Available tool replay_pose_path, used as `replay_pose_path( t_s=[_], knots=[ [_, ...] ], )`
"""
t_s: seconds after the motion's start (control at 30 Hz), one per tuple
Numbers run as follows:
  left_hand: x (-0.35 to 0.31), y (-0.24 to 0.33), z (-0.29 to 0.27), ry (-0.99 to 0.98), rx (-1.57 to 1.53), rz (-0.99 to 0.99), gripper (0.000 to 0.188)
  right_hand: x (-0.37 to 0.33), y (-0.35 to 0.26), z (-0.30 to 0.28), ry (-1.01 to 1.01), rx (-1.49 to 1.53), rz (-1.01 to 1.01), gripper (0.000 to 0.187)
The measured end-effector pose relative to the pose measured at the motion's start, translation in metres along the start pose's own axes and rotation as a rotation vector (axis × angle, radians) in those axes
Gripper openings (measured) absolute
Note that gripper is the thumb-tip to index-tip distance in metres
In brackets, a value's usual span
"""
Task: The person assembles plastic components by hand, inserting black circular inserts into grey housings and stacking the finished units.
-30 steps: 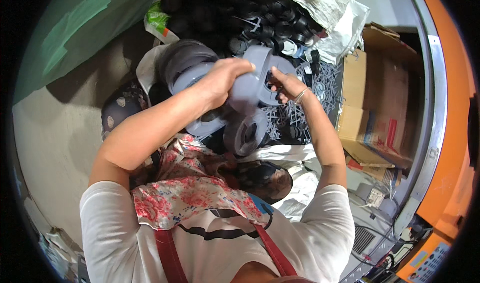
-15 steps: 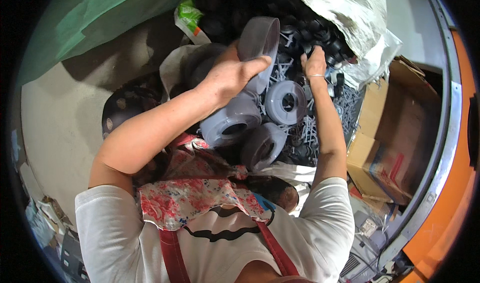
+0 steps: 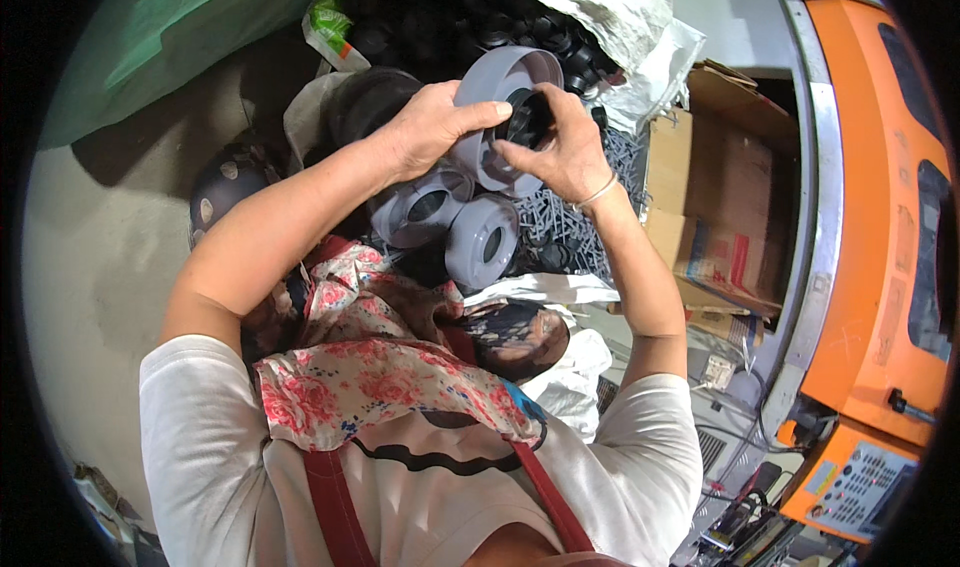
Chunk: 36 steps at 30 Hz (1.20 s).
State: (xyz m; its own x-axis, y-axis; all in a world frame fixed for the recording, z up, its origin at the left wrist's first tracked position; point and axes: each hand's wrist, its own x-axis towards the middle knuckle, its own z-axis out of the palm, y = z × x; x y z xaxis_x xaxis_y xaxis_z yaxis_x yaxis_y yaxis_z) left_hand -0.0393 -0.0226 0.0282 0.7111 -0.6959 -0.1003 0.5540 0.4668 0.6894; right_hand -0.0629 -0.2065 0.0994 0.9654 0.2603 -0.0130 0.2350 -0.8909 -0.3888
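Note:
My left hand (image 3: 432,132) grips a wide grey plastic ring-shaped part (image 3: 490,70) by its rim, thumb on the near wall and the other fingers mostly hidden behind. In my right hand (image 3: 568,149) a black ribbed plastic ring (image 3: 526,117) is pinched between thumb and fingers. It sits inside the opening of the grey part; whether it is seated there I cannot tell. Just below my hands, two more grey ring-shaped parts lie on the heap: one (image 3: 397,225) to the left, another (image 3: 466,258) nearer to me.
Beyond my hands, a white woven sack (image 3: 615,7) gapes over many black round parts (image 3: 455,17). Thin grey plastic pieces (image 3: 565,222) are heaped below. To the right stand an open cardboard box (image 3: 735,182) and an orange machine (image 3: 850,167) with a control panel (image 3: 862,489).
My right hand has come back from the black parts and now holds a black ring at the grey part. The grey part has tilted, its opening turned toward me. The view has shifted right.

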Motion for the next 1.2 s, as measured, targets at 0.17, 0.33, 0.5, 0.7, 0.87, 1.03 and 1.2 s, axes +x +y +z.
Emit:
replay_pose_path(
  t_s=[0.17,0.33,0.5,0.7,0.87,1.03,1.2],
  knots=[
    [-0.011,0.002,-0.002,-0.079,-0.110,-0.142,0.035,-0.016,-0.017,-0.018,-0.115,-0.241,-0.427,0.074],
    [-0.022,-0.005,0.005,-0.181,-0.199,-0.022,0.041,-0.027,-0.025,-0.008,-0.031,0.155,0.185,0.060],
    [-0.035,0.017,0.011,-0.059,0.364,0.180,0.056,-0.025,0.015,-0.005,-0.325,0.751,0.690,0.059],
    [-0.048,-0.037,-0.003,-0.574,1.316,0.742,0.073,-0.024,0.154,0.077,-0.054,0.161,0.762,0.068],
    [-0.045,-0.037,0.001,-0.413,0.937,0.526,0.057,-0.018,0.142,0.144,-0.540,-0.124,0.597,0.093],
    [-0.023,-0.011,-0.008,0.179,0.838,0.163,0.037,-0.010,0.136,0.137,-0.160,-0.108,0.507,0.064],
    [-0.002,-0.004,-0.024,0.604,0.709,0.232,0.059,0.027,0.072,0.038,-0.023,1.690,0.377,0.053]
  ],
)
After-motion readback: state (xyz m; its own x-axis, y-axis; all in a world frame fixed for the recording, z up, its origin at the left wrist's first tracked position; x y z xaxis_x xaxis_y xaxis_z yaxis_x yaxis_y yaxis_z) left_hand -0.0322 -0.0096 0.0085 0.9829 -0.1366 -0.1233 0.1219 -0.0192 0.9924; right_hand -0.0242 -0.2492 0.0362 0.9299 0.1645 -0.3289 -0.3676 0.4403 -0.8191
